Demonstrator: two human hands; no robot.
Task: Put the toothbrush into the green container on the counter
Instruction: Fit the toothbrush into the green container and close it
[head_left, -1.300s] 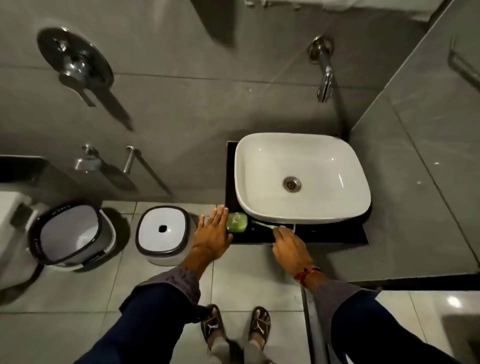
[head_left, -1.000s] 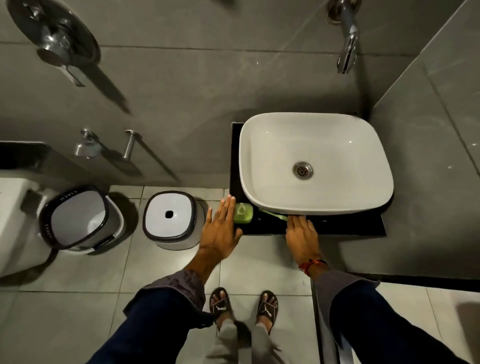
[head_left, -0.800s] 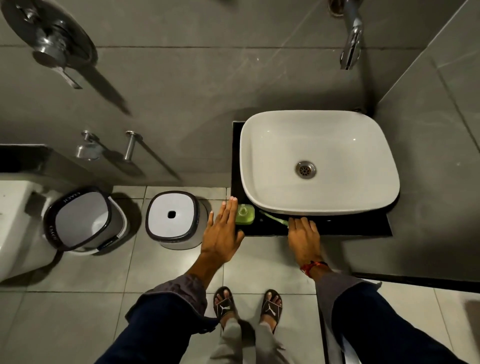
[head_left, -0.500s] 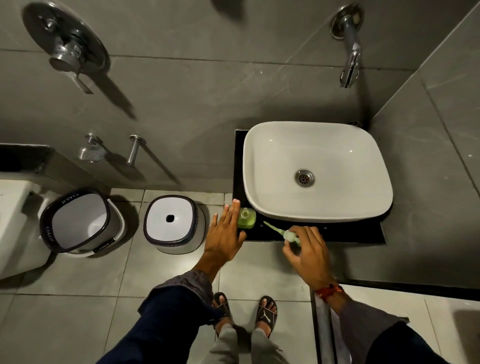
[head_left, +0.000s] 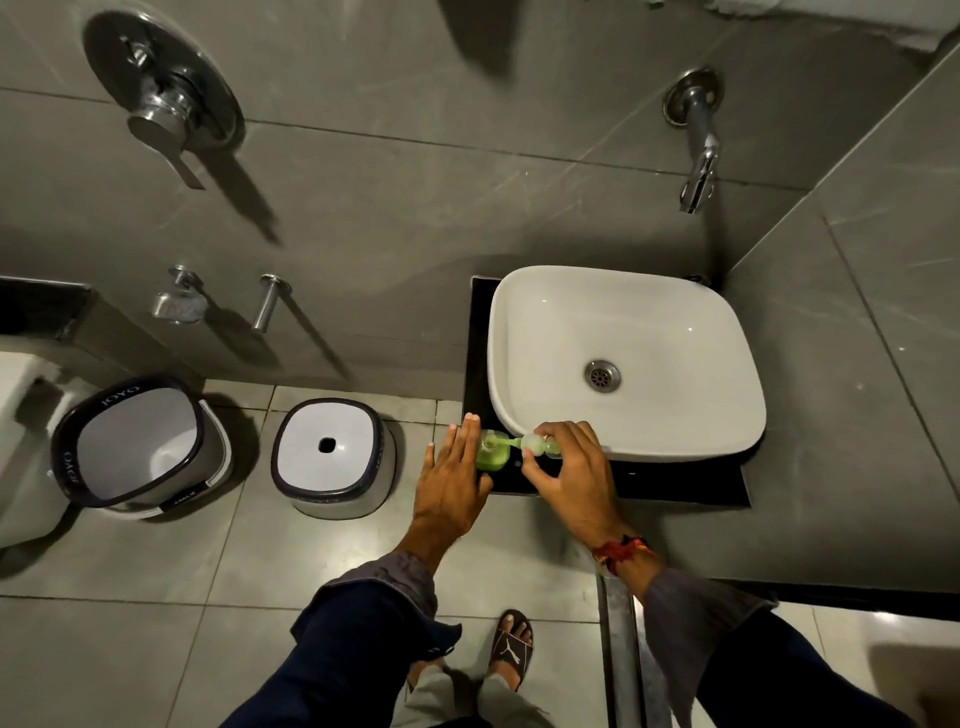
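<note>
A small green container (head_left: 492, 457) stands at the front left corner of the black counter (head_left: 675, 483), beside the white basin (head_left: 623, 358). My right hand (head_left: 571, 478) pinches the pale green toothbrush (head_left: 524, 442) by its thick end. The brush's thin end reaches left and sits at the container's mouth. My left hand (head_left: 451, 483) lies flat with fingers straight, its side against the container's left wall, holding nothing.
A wall tap (head_left: 698, 156) hangs above the basin. On the floor to the left stand a white stool with a hole (head_left: 332, 457) and an open bucket (head_left: 140, 447). A shower mixer (head_left: 161, 109) is on the wall. My sandalled feet (head_left: 511, 649) are below.
My right hand picked the toothbrush up from the counter under the basin's edge and carried it left until its tip reached the green container. My left hand stayed beside the container.
</note>
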